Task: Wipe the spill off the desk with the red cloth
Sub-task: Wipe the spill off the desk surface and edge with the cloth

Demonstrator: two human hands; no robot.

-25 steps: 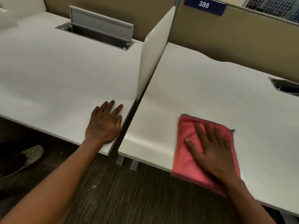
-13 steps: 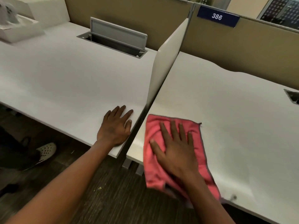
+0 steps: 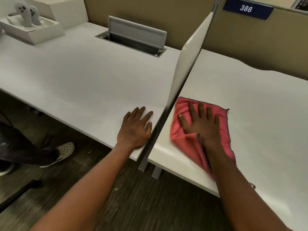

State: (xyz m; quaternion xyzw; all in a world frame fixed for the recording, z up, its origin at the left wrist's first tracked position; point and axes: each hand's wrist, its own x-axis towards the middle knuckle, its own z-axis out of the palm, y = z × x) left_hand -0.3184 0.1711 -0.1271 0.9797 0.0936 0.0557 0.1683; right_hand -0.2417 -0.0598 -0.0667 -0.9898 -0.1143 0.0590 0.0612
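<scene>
Taking the divider (image 3: 186,64) as the landmark: far to its left a white box (image 3: 33,29) holds two pale controllers, and nearer to it a grey cable hatch (image 3: 136,37) stands open in the left desk (image 3: 75,77). Just left of the divider's near end the left hand (image 3: 135,129) rests flat on that desk's corner, fingers straight and slightly spread, holding nothing — a brace, as I read it.

Right of the divider, on the desk (image 3: 258,105) under the sign 386 (image 3: 246,8), the cloth (image 3: 185,130) lies with its left edge just beside the divider's foot. The right hand (image 3: 201,125) presses it down, fingers splayed and straight, palm on the fabric, not pinching it. The cloth is directly under this hand, so the right is the working one. Its long axis runs from the far edge toward the near desk edge, where a bunched tail trails beneath the wrist and close to the lip.

No spill shows plainly on the pale top. Leftward the stroke has no room — the divider blocks it. Open desk lies to the right and farther back, so the next pass likely goes there; pulling nearer risks dragging the tail off the edge.
</scene>
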